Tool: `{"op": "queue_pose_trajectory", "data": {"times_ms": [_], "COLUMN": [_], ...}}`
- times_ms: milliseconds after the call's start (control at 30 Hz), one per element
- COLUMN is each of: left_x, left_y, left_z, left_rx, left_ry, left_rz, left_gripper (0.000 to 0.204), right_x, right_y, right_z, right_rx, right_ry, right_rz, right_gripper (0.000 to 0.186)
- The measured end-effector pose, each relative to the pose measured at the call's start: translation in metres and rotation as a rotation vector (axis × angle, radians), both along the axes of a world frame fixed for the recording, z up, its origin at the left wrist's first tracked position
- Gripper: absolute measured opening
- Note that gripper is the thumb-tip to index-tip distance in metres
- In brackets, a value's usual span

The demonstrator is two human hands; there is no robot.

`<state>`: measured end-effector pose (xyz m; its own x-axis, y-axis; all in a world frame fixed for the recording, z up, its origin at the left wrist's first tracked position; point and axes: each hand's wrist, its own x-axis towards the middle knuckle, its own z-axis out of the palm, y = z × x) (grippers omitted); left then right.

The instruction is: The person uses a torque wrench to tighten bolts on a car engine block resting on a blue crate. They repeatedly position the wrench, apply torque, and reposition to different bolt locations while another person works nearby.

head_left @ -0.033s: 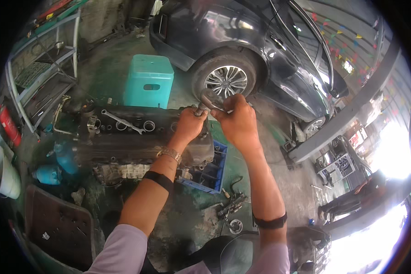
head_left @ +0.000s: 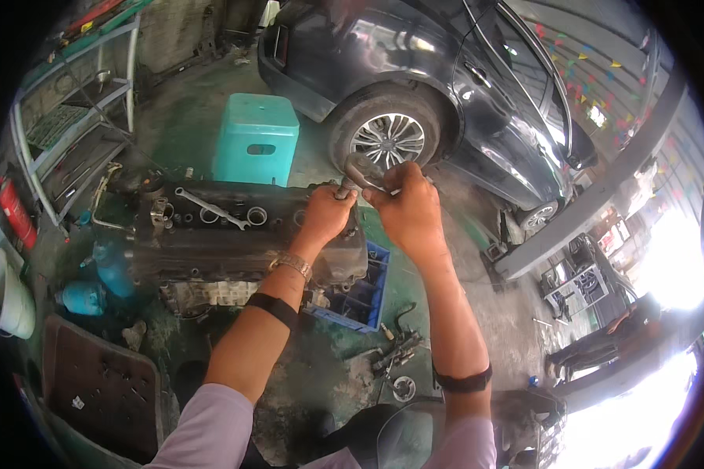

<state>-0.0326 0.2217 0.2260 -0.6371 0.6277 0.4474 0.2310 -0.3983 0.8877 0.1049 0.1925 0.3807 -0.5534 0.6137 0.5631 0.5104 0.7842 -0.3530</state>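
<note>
Two hands share one curved dark metal piece (head_left: 358, 167): the left grip (head_left: 331, 208) is clenched at its near-left end, the right grip (head_left: 405, 202) around its right end, the curve arching between and just beyond them. Fingers hide both ends. One wrench (head_left: 211, 208) lies left, on one engine (head_left: 227, 248); the left forearm covers part of its near side. One blue crate (head_left: 377, 293) sits near-right of the engine, one turquoise stool (head_left: 256, 125) beyond it, one dark car (head_left: 387, 47) farther.
</note>
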Motion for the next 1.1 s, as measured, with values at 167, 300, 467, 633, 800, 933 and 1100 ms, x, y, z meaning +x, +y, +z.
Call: {"op": "queue_pose_trajectory", "data": {"times_ms": [167,300,467,633,800,933,1100], "left_x": [0.003,0.005,0.004,0.003,-0.001,-0.001,0.002], "left_y": [-0.007,-0.006,0.001,0.003,0.003,0.009,0.013], "left_z": [0.004,0.005,-0.001,-0.005,-0.007,-0.011,-0.014], "left_rx": [-0.007,0.011,0.073,0.111,-0.03,0.074,0.135], "left_ry": [-0.042,-0.013,-0.072,-0.044,-0.016,-0.024,-0.039], "left_rz": [-0.049,-0.002,-0.042,-0.028,-0.075,-0.036,-0.023], "left_gripper": [0.035,0.035,0.035,0.035,0.017,0.027,0.035], "right_x": [-0.001,-0.001,-0.001,-0.001,-0.002,-0.002,-0.003], "right_y": [0.001,0.006,0.008,0.007,0.007,0.008,0.012], "right_z": [0.0,0.0,0.002,0.006,0.006,0.008,0.006], "right_rx": [-0.054,-0.061,-0.082,-0.099,-0.086,-0.106,-0.088], "right_ry": [0.002,0.005,0.004,-0.037,-0.033,-0.056,-0.058], "right_rz": [-0.008,0.014,0.041,0.053,0.071,0.075,0.098], "right_gripper": [0.038,0.039,0.039,0.037,0.037,0.037,0.037]}}
